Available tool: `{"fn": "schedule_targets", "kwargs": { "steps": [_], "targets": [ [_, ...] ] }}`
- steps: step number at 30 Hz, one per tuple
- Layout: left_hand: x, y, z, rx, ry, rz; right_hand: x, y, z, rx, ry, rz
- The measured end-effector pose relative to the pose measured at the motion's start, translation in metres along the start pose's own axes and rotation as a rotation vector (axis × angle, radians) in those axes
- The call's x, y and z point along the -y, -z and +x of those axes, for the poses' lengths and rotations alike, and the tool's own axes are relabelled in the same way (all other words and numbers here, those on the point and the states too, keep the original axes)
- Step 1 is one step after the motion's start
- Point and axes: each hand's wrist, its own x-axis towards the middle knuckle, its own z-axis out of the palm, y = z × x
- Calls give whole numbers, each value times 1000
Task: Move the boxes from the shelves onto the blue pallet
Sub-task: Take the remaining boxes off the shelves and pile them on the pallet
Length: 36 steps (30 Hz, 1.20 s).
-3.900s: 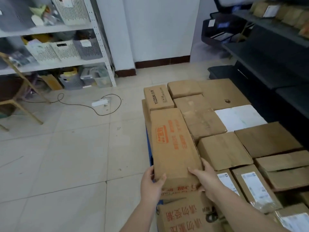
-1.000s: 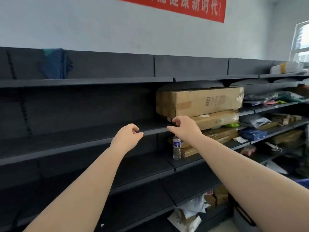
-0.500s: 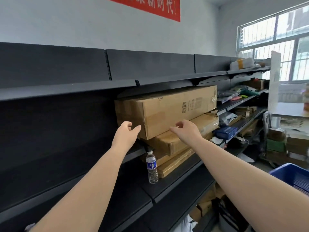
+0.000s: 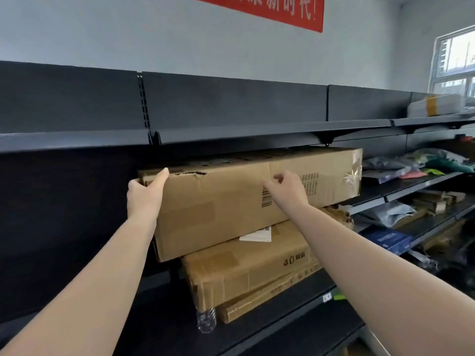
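Gripping the top box (image 4: 231,201) at its left corner, the left hand (image 4: 144,194) curls round. Right hand (image 4: 285,188) hovers, fingers loose, holding nothing. Next: grip, slide it off the shelf.

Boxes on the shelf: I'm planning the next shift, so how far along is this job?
Done: nothing shown; the pallet is out of view. In hand: the left hand grips the top box at its left corner; the right hand reaches toward its front. Left: that box and two boxes beneath it.

Three stacked cardboard boxes (image 4: 231,201), one plastic bottle (image 4: 205,321), two hands (image 4: 145,194).
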Motion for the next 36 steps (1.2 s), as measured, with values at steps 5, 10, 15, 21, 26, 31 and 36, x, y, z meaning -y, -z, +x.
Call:
{"fn": "schedule_targets", "kwargs": {
  "steps": [5,10,15,21,26,31,36],
  "targets": [
    [6,-12,16,-77,67,-125,-8,-16,47,-112,67,20],
    [11,-22,13,-153,23,-172,-5,-47,61,-31,119,14],
    [8,-25,-21,-229,-15,-178,-7,-48,46,-55,99,138],
    [-3,-33,-98,-275,-34,-169,-14,-11,12,100,175,246],
    [-20,-48,-171,-307,-32,-135,-20,32,-47,326,330,319],
    [-36,-54,-226,-219,-18,-86,-6,67,-82,491,490,115],
    [-28,-47,-271,-163,-85,-69,16,78,-99,510,559,29]
  ]
}}
